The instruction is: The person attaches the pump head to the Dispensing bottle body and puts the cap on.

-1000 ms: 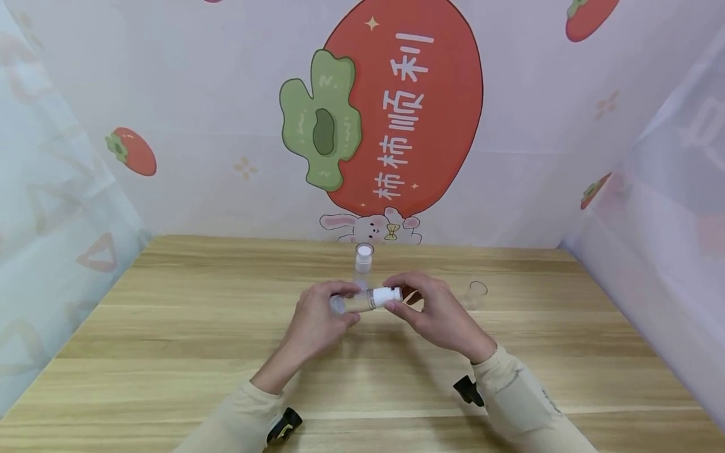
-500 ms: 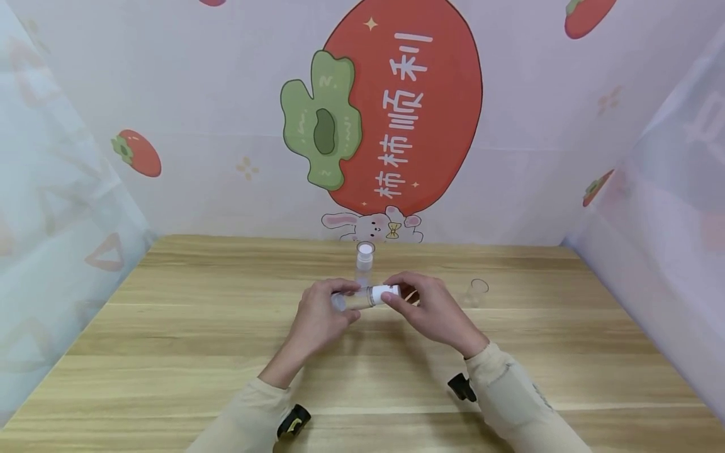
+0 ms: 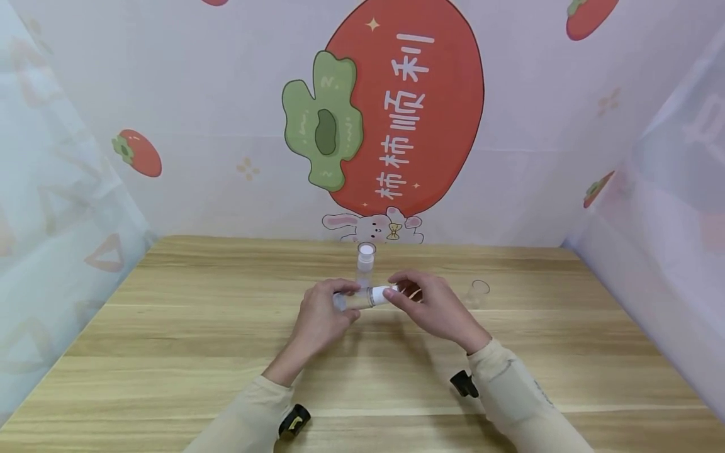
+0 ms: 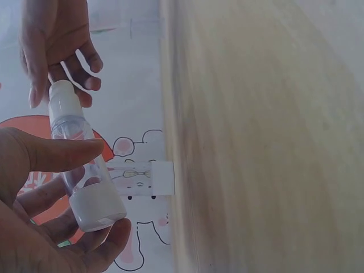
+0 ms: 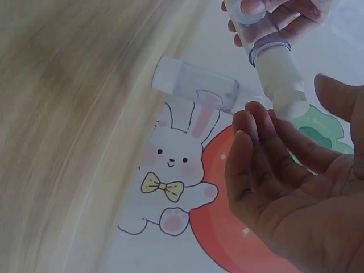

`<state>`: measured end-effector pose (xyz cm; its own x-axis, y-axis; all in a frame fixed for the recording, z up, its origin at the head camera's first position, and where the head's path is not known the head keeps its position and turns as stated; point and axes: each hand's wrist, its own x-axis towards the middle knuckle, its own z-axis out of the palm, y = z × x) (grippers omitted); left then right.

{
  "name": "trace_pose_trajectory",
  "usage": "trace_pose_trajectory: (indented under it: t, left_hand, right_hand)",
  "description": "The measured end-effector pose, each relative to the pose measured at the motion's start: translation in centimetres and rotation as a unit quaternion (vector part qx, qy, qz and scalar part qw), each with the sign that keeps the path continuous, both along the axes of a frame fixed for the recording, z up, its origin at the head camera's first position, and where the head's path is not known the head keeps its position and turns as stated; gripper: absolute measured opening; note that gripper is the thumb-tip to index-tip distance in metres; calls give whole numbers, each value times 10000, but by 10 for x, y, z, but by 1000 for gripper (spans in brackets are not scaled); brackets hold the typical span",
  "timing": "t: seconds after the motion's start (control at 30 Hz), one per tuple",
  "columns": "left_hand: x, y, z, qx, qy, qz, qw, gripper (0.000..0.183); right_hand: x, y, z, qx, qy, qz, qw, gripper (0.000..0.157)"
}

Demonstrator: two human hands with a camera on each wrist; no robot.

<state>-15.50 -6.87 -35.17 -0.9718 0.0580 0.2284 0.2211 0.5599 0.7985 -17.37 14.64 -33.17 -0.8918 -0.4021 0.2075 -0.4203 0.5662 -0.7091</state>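
Note:
My left hand (image 3: 324, 314) holds a small clear pump bottle (image 3: 358, 300) by its transparent body, tilted almost level above the table. In the left wrist view, the thumb (image 4: 74, 154) lies across the body and fingers curl beneath. The bottle's white pump top (image 5: 280, 77) points toward my right hand (image 3: 433, 308). Around that top, the right fingers are spread and loosely bent. In the right wrist view the thumb stands apart from it; whether a fingertip touches it is unclear. A second clear bottle with a white top (image 3: 365, 261) stands upright just behind.
A transparent cap-like piece (image 3: 478, 294) stands on the wooden table (image 3: 198, 352) to the right of my right hand. A printed cloth backdrop (image 3: 215, 207) rises along the table's back edge, with more sheeting at both sides.
The right hand gripped the pump top earlier, and its fingers have now loosened and spread from it. The left hand and the bottle have hardly moved.

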Motion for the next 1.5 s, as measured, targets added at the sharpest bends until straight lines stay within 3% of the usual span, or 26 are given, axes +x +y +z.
trace_pose_trajectory:
  t: [0.23, 0.6, 0.77, 0.93, 1.07, 1.23, 1.5]
  left_hand:
    - [-1, 1, -1, 16, 38, -75, 10000, 38]
    - [-1, 1, 3, 2, 115, -77, 9999, 38]
    - [0, 0, 2, -59, 433, -119, 9990, 38]
    - [2, 0, 1, -399, 1021, -85, 9939, 40]
    - [3, -1, 2, -566, 1249, -118, 9905, 41]
    - [2, -2, 4, -283, 951, -373, 9944, 39]
    - [-1, -4, 5, 312, -7, -947, 9950, 32]
  right_hand:
    - [1, 4, 1, -207, 375, 450, 9981, 40]
    - [0, 1, 3, -271, 545, 512, 9968, 28]
    - [0, 0, 3, -293, 458, 435, 9976, 24]
    - [-2, 0, 2, -287, 279, 319, 9987, 20]
    - [-3, 1, 1, -246, 106, 217, 9994, 21]
    - [-4, 5, 3, -310, 161, 238, 9991, 30]
    - [-1, 12, 10, -400, 618, 846, 9937, 38]
